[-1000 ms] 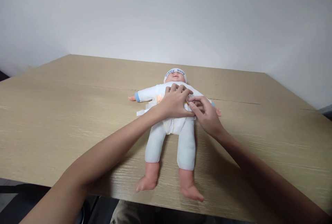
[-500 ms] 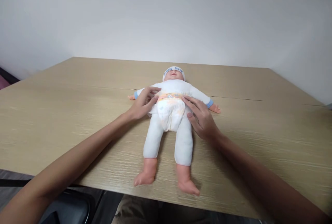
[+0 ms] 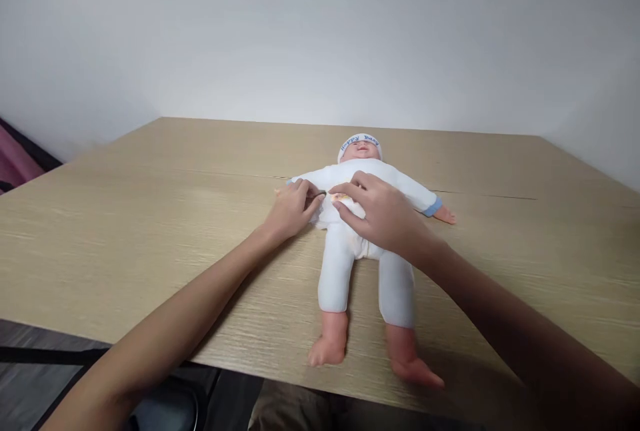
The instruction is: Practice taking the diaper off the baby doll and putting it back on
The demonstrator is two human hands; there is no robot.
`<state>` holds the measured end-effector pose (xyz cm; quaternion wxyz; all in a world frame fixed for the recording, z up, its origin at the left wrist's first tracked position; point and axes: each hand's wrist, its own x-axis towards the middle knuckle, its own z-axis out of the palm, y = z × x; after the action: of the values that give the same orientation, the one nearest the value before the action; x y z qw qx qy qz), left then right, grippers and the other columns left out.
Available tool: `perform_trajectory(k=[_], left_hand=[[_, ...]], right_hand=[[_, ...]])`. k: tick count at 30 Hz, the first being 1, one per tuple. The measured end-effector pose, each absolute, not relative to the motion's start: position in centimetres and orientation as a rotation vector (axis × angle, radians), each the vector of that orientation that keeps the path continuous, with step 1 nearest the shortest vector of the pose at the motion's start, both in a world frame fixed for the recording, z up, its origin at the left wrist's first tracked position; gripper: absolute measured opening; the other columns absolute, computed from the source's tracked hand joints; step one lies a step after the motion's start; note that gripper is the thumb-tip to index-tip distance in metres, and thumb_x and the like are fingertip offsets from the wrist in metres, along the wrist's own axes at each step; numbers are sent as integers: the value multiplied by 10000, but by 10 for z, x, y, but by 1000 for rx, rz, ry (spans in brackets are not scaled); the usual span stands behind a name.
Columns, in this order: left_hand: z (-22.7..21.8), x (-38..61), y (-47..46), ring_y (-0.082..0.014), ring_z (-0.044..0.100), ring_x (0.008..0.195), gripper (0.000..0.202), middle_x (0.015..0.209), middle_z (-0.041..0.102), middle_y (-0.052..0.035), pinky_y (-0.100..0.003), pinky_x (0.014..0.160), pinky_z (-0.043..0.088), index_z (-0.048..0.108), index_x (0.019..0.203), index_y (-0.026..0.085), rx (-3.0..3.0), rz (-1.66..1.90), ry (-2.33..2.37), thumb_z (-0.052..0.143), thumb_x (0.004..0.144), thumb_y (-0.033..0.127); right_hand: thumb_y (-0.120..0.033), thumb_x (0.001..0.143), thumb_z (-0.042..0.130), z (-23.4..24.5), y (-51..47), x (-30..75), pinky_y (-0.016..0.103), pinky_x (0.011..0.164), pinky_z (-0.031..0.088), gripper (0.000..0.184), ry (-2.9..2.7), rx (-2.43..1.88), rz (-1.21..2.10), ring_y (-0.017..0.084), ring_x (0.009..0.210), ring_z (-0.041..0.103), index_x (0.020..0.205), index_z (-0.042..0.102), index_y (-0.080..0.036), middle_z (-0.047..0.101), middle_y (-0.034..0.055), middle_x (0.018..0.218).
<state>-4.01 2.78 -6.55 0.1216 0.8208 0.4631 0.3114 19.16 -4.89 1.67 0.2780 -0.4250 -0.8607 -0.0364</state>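
A baby doll in white clothes and a white cap lies on its back on the wooden table, feet toward me. A diaper is round its waist. My left hand is at the doll's left side, fingers pinched on the edge of the diaper. My right hand lies over the doll's belly, fingertips pressing on the front of the diaper beside the left hand. The doll's arm on the right sticks out to the side; the other arm is hidden behind my left hand.
The table's near edge runs just under the doll's feet. A seam crosses the tabletop behind the doll. A white wall stands at the back. Something pink shows at the far left.
My right hand crossed from the doll's right hip to the front of its belly. My left hand closed on the diaper's side. The view shifted, so the doll now sits further right.
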Motion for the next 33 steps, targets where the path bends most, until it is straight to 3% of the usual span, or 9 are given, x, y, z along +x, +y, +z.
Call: perform_trajectory(k=[3, 6, 11, 16, 19, 22, 26, 30, 33], left_hand=[[-60, -53, 21, -378, 656, 1123, 350, 1115, 734, -176, -522, 997, 514, 608, 1014, 217, 2529, 604, 1571, 566, 1061, 561], [-54, -64, 21, -406, 654, 1125, 408, 1061, 735, -193, -483, 934, 512, 603, 914, 221, 2498, 373, 1610, 647, 975, 623], [-36, -81, 32, -253, 599, 752, 420, 802, 665, -66, -369, 691, 420, 602, 743, 237, 2143, 138, 1421, 652, 932, 610], [-16, -91, 43, -191, 521, 721, 394, 780, 612, -17, -342, 708, 399, 705, 781, 223, 1797, 396, 1226, 772, 858, 603], [-6, -76, 46, -180, 528, 747, 383, 790, 621, -28, -335, 721, 404, 734, 770, 204, 1637, 552, 1120, 839, 795, 572], [0, -44, 44, -164, 511, 738, 373, 779, 614, -32, -327, 698, 377, 707, 706, 189, 1567, 616, 1038, 842, 777, 529], [0, -7, 38, -162, 480, 715, 328, 756, 613, -33, -331, 682, 364, 719, 710, 185, 1587, 632, 939, 752, 836, 486], [-12, -1, 37, -179, 536, 783, 383, 867, 667, -53, -329, 743, 435, 746, 835, 189, 1536, 710, 791, 631, 979, 525], [-29, -4, 37, -179, 591, 844, 320, 979, 677, -49, -320, 802, 492, 707, 963, 204, 1448, 862, 724, 662, 1008, 518]], right_hand=[[-315, 1074, 645, 21, -43, 184, 355, 801, 437, 206, -2394, -1241, -16, 230, 914, 625, 1168, 805, -225, 679, 64, 1033], [-319, 1044, 679, 20, -40, 183, 348, 781, 414, 172, -2400, -1344, 46, 225, 920, 635, 1089, 824, -239, 677, 54, 1037], [-338, 995, 726, 13, -35, 181, 341, 716, 379, 180, -2381, -1444, 38, 207, 847, 626, 1105, 840, -253, 685, 47, 1060], [-342, 978, 733, 9, -32, 178, 354, 747, 429, 256, -2360, -1476, 46, 255, 950, 687, 1206, 802, -248, 739, 68, 1129], [-317, 951, 754, 11, -33, 177, 386, 860, 491, 513, -2316, -1464, 135, 314, 1133, 716, 1446, 687, -202, 773, 113, 1296], [-357, 971, 755, 15, -32, 179, 400, 862, 501, 730, -2272, -1471, 244, 327, 1105, 738, 1637, 525, -169, 797, 140, 1292], [-431, 1067, 668, 18, -27, 185, 364, 777, 471, 645, -2200, -1468, 383, 283, 935, 737, 1646, 516, -192, 810, 92, 1072], [-386, 1096, 604, 20, -23, 192, 333, 723, 422, 530, -2160, -1428, 452, 244, 838, 694, 1596, 576, -213, 767, 41, 951], [-325, 1120, 495, 19, -22, 193, 322, 699, 396, 472, -2126, -1401, 475, 222, 767, 652, 1569, 615, -248, 728, 14, 873]])
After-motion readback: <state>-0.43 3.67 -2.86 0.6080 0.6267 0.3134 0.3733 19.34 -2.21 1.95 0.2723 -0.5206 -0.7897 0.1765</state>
